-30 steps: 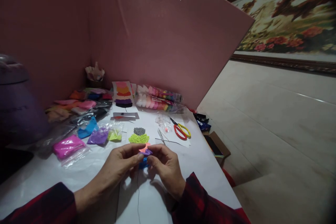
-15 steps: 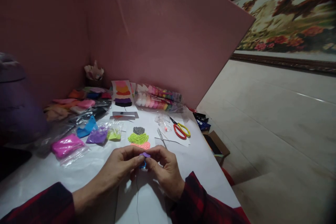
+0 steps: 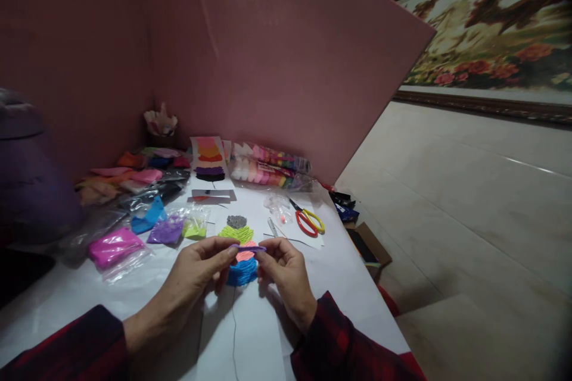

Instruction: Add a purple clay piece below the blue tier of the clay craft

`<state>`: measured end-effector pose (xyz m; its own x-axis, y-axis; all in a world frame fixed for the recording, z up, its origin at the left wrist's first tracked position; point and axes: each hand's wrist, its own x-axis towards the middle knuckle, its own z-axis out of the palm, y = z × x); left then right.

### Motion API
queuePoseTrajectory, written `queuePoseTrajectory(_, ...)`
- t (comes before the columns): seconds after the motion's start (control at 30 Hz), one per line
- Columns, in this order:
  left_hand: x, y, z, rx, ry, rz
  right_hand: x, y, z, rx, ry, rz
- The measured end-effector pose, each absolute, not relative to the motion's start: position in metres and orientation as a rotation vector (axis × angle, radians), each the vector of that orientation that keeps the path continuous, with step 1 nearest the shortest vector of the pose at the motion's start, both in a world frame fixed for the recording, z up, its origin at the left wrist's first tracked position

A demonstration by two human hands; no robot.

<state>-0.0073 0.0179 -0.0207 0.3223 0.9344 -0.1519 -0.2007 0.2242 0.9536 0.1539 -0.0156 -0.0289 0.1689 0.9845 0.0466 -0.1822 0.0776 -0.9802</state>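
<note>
Between my two hands a thin strip of purple clay [image 3: 249,248] is stretched out level. My left hand [image 3: 201,271] pinches its left end, and my right hand [image 3: 286,274] pinches the right end. Below the strip lies a white paper [image 3: 259,339] bearing bands of coloured clay: a grey patch [image 3: 236,222] at the top, a lime green band [image 3: 235,234], a coral band partly covered by the strip, and a blue band [image 3: 242,272]. A thin dark line runs down the paper from the blue band.
Bagged pink clay [image 3: 115,247], purple clay [image 3: 165,231] and blue clay [image 3: 147,215] lie left. Scissors [image 3: 308,221] and a slim tool [image 3: 272,227] lie right of the paper. Clay packs [image 3: 263,171] stand behind, near another coloured sheet [image 3: 209,158]. A large purple bottle [image 3: 33,172] stands far left.
The purple clay has gone from a short bunched piece to a longer, straight strip. My hands have moved apart and slightly up, uncovering the blue band.
</note>
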Motion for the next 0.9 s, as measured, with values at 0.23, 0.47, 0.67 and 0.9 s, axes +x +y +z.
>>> queuePoseTrajectory(0.23, -0.004, 0.016, -0.021, 1.120, 0.761, 0.816, 0.150, -0.025, -0.032, -0.994, -1.185, 1.170)
queuePoseTrajectory(0.47, -0.005, 0.015, -0.025, 1.071, 0.707, 0.787, 0.151, -0.027, -0.035, -1.066, -1.284, 0.970)
queuePoseTrajectory(0.67, -0.004, 0.013, -0.022, 1.132, 0.741, 0.796, 0.151, -0.029, -0.035, -1.038, -1.334, 0.919)
queuePoseTrajectory(0.9, -0.003, 0.011, -0.021, 1.210, 0.678, 0.815, 0.153, -0.030, -0.034, -1.021, -1.381, 0.905)
